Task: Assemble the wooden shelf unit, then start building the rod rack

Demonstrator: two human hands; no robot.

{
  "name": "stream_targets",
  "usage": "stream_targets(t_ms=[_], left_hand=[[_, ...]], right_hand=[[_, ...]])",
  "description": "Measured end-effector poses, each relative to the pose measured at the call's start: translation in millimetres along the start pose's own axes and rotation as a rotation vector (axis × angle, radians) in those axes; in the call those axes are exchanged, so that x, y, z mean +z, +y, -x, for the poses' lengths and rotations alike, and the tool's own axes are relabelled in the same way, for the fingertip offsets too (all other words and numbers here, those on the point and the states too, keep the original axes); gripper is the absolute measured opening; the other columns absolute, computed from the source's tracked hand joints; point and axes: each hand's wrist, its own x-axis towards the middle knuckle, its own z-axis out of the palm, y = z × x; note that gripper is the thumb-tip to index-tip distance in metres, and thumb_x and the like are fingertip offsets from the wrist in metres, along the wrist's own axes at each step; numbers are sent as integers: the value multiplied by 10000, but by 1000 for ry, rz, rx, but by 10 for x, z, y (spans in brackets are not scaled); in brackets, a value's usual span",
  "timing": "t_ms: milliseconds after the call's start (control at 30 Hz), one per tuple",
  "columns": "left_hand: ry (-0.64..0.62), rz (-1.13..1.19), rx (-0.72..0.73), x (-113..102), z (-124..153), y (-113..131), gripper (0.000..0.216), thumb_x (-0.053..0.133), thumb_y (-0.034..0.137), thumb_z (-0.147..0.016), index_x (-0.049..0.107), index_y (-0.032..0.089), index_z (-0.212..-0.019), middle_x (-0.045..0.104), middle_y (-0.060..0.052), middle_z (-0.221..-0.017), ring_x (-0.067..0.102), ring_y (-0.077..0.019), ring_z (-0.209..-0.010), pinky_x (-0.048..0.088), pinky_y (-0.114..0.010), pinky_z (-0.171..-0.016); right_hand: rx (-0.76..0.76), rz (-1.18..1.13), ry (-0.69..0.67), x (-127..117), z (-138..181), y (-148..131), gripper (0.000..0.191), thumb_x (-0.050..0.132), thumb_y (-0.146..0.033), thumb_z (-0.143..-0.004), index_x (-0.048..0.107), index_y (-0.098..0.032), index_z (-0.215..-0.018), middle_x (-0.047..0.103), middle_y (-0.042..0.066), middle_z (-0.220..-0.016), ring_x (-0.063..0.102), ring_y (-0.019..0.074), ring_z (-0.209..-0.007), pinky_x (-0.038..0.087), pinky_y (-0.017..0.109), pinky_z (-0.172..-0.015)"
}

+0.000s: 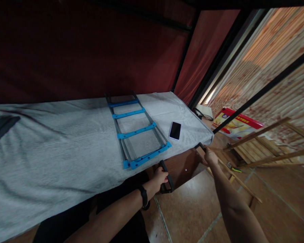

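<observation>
Low beside the cloth-covered surface is a brown panel (184, 168) with a black, handle-like frame at each end. My left hand (160, 177), wearing a black wristband, is closed around the near black frame (170, 179). At the far end, my right hand (209, 158) grips the other black frame (199, 145). The panel's back edge is partly hidden beneath the hanging cloth. Just above it on the cloth, a folding frame (136, 135) with blue crossbars and grey rods lies flat. A dark-screened phone (175, 131) rests to its right.
White cloth (66, 145) covers the long surface, against a dark red wall (91, 50). A dark object (2, 128) lies at far left. To the right are wooden slatted pieces (263, 148), yellow-handled pliers (234, 167), a red-and-yellow box (236, 123) and a slanting black pole (263, 89).
</observation>
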Motion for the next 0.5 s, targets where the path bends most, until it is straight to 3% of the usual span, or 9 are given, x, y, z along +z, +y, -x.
stream_targets(t_ms=[233,500], left_hand=[[-23,68,-31,132,-33,75,270,644,122,-779,629,181,-1042,675,-85,-1022,659,-215,-941,549,-343,-849],[-54,63,-31,275,-33,143,287,618,115,-777,610,190,-1055,674,-87,-1038,669,-221,-976,566,-321,-816]], right_hand=[[35,-21,-5,-42,-162,117,518,370,-142,-917,541,-159,-1405,707,191,-1180,697,306,-1080,542,383,-854],[28,-12,2,-88,-327,235,535,400,-116,-891,551,-149,-1403,716,204,-1162,695,289,-1083,527,358,-875]])
